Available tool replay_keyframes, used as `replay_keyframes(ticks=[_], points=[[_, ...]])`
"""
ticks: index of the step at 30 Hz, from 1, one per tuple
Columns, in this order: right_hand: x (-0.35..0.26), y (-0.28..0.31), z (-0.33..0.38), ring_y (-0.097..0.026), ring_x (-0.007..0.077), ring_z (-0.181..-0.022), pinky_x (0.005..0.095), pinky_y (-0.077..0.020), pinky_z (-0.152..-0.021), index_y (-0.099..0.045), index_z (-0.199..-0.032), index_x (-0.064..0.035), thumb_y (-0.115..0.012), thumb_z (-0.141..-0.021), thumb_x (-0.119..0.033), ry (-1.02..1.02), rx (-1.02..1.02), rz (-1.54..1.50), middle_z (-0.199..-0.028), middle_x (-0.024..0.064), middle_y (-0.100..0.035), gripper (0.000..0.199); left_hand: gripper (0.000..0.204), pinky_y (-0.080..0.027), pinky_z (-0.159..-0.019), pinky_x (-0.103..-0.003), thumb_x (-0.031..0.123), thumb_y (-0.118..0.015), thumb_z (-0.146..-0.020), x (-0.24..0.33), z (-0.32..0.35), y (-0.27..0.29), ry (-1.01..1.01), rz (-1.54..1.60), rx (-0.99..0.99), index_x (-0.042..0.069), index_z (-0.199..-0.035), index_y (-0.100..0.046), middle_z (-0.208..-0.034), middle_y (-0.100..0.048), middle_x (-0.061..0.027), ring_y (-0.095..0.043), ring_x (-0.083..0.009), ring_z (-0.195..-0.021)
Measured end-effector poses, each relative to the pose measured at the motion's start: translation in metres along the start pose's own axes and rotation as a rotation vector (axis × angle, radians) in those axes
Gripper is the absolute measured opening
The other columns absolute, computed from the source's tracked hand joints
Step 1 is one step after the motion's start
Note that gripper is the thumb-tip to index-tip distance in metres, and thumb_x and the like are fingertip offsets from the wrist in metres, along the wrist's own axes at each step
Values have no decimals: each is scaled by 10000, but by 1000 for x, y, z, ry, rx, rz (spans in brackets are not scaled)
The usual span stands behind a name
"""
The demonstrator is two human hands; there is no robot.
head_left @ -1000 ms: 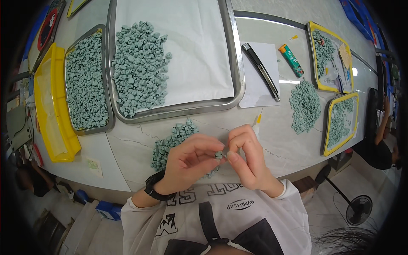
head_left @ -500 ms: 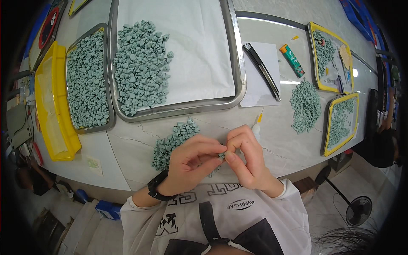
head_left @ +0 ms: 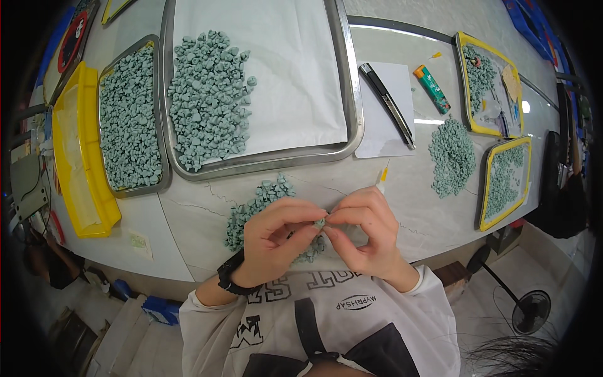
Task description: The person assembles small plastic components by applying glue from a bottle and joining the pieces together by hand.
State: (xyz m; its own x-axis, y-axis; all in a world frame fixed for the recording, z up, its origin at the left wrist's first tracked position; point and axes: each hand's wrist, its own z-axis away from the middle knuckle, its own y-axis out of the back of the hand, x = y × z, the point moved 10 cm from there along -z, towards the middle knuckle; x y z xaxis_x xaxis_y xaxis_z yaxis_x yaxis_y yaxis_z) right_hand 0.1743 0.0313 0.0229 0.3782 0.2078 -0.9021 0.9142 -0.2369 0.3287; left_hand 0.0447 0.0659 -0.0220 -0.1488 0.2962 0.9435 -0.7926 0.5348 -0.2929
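My left hand pinches a small grey-green moulded piece between thumb and fingertips. From the other side, my right hand meets it with thumb and forefinger at the piece's edge. The fingers cover much of the piece, so its exact kind is unclear. Behind and under the left hand lies a pile of like pieces on the table. A few more show below the fingertips. A small white bottle with a yellow needle tip stands just beyond the right hand, partly hidden by it.
A large metal tray with a white lining holds a heap of pieces. Left of it are a full tray and a yellow bin. To the right lie a utility knife, a lighter, a loose pile and two yellow-rimmed trays.
Both hands have shifted slightly left with the small piece. My right thumb and forefinger have loosened and spread a little, and the right fingers have straightened somewhat.
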Motion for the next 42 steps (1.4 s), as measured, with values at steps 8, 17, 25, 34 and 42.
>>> replay_keyframes(ticks=[8, 17, 25, 34, 42], points=[[0, 0, 2, -565, 220, -713, 315, -421, -606, -657, -840, -42, -749, -584, 46, 62, 17, 54, -814, 48, -600, 285, 248, -496, -739, -238, -120, -590, -831, 8, 1, 0, -96, -158, 37, -38, -1059, -645, -1079, -602, -131, -595, -144, -896], [-9, 0, 8, -579, 219, -702, 311, -442, -606, -663, -872, -28, -742, -609, 61, 145, 37, 183, -833, 70, -616, 288, 241, -495, -800, -261, -112, -581, -844, 2, -1, 0, -45, -82, 27, -46, -1070, -633, -1096, -603, -140, -598, -166, -941], [-11, -1, 11, -572, 221, -692, 312, -437, -586, -662, -878, -27, -742, -589, 54, 176, 45, 224, -822, 70, -616, 311, 236, -491, -799, -257, -111, -576, -851, 0, -1, -1, -45, -97, 7, -44, -1071, -630, -1086, -601, -145, -595, -163, -937], [-10, -2, 10, -574, 224, -683, 309, -439, -589, -653, -876, -23, -731, -591, 62, 183, 39, 198, -829, 79, -613, 308, 251, -496, -797, -256, -116, -583, -844, 3, -2, 0, -80, -138, -29, -44, -1079, -631, -1114, -590, -138, -601, -165, -947], [-8, 6, 9, -574, 229, -705, 314, -453, -613, -649, -948, -15, -727, -635, 36, 166, 22, 150, -871, 100, -602, 327, 319, -521, -783, -283, -105, -576, -847, 29, -17, 54, -159, -185, 372, -44, -1160, -598, -1305, -511, -164, -634, -211, -972]])
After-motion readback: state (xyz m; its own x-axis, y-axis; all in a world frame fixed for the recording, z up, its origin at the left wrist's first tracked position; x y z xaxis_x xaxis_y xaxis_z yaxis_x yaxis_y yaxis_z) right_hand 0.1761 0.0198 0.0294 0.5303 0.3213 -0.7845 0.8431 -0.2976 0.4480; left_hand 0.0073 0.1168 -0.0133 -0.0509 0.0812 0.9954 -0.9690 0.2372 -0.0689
